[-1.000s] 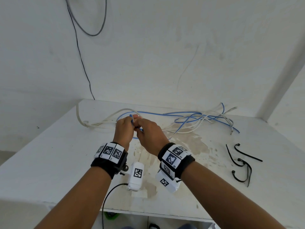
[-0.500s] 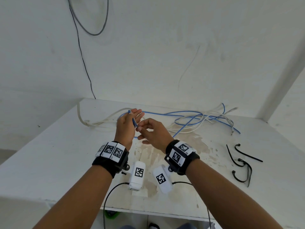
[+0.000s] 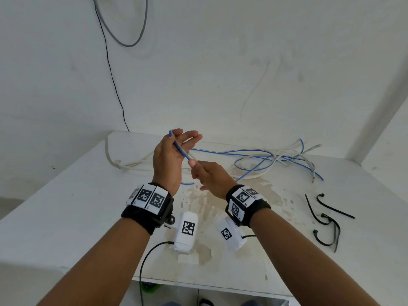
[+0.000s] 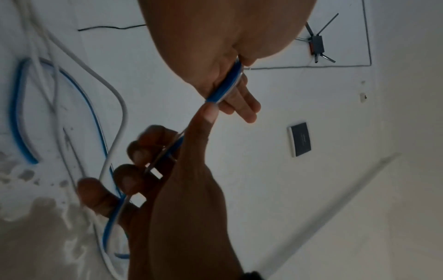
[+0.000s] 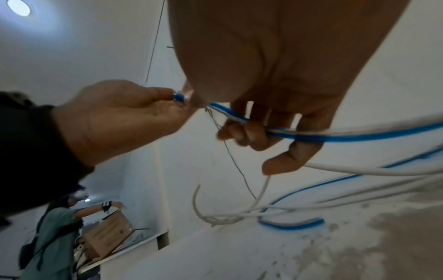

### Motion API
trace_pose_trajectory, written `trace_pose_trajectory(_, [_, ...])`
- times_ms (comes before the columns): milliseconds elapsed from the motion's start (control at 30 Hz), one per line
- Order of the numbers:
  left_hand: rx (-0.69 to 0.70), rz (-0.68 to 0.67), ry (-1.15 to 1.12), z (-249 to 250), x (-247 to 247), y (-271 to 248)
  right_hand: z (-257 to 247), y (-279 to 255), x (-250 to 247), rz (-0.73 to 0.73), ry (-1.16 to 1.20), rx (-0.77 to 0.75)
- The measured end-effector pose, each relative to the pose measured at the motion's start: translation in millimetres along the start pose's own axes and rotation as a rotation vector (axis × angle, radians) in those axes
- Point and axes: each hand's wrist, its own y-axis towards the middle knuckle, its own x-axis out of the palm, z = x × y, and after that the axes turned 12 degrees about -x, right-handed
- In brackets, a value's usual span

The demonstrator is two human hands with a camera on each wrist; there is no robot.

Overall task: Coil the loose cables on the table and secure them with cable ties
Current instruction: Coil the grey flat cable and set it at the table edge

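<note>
My left hand (image 3: 176,141) is raised above the white table (image 3: 66,217); its thumb pinches the end of a blue cable (image 3: 181,151) against the fingers, which stretch out. A white strand runs along the blue one. Just below and to the right, my right hand (image 3: 199,171) has its fingers curled round the same cable. In the right wrist view the cable (image 5: 359,137) leaves my right hand (image 5: 263,132) towards the table, and my left hand (image 5: 143,106) pinches its tip. The other blue and white cables (image 3: 265,160) lie tangled at the back. Black cable ties (image 3: 326,217) lie at the right.
A thick white cable (image 3: 114,162) curls at the table's back left. A black wire (image 3: 114,85) hangs down the wall behind. A rough stained patch (image 3: 205,208) marks the table's middle. In the right wrist view a person (image 5: 52,236) handles a cardboard box far off.
My left hand has risen with the cable end and spread its fingers. My right hand has parted from it and slid down along the cable.
</note>
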Motion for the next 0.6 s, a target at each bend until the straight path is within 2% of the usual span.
trace_pose_trajectory(133, [-0.059,0.057,-0.084,3,0,-1,12,-3,-11,-0.117,0.087,-0.092])
trace_pose_trajectory(233, [-0.131,0.065,-0.142,10,-4,2,23,-1,-27,-0.130,-0.009,-0.123])
trace_pose_trajectory(333, [-0.233,-0.008,-0.057,20,-7,3,32,-4,-48,-0.060,-0.247,-0.155])
trace_pose_trajectory(400, [-0.286,-0.030,0.012,23,-9,1,32,-4,-58,-0.026,-0.229,-0.147])
trace_pose_trajectory(533, [-0.338,-0.001,0.099,21,-11,-2,26,2,-60,-0.124,-0.229,-0.138])
trace_pose_trajectory(600, [-0.346,0.022,0.182,19,-15,-1,25,4,-62,-0.113,-0.233,-0.158])
